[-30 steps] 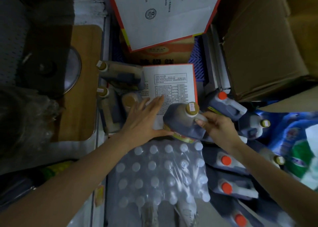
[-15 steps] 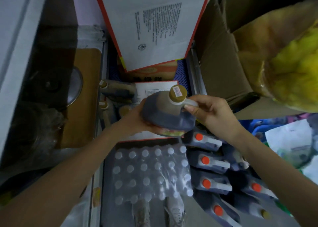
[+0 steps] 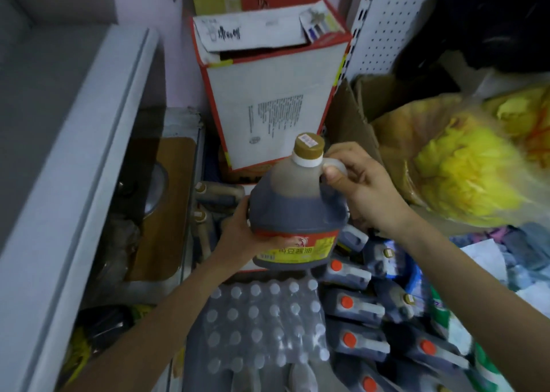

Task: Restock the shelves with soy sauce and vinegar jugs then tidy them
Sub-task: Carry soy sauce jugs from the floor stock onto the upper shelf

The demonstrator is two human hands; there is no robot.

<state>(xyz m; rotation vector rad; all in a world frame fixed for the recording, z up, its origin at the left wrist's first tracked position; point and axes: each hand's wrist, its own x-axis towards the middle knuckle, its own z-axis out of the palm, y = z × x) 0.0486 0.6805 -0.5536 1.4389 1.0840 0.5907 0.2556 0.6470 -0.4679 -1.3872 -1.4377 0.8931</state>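
A dark soy sauce jug [image 3: 293,210] with a gold cap and a red and yellow label is held upright in mid-air in front of me. My right hand [image 3: 361,183] grips its clear handle by the neck. My left hand [image 3: 241,232] holds the jug's lower left side, fingers partly hidden behind it. Several orange-capped dark jugs [image 3: 351,305] lie on their sides below to the right. Two gold-capped jugs [image 3: 220,190] lie behind my left hand.
A white carton with red edges [image 3: 273,91] stands open just behind the jug. A shrink-wrapped pack of white-capped bottles [image 3: 262,329] lies below. A grey shelf edge [image 3: 74,168] runs along the left. A cardboard box and a yellow bag [image 3: 458,168] fill the right, under a white pegboard [image 3: 390,25].
Both hands have lifted the gold-capped jug up off the pile and turned it upright. My left hand left the flat carton and now holds the jug's side. The view has tilted upward.
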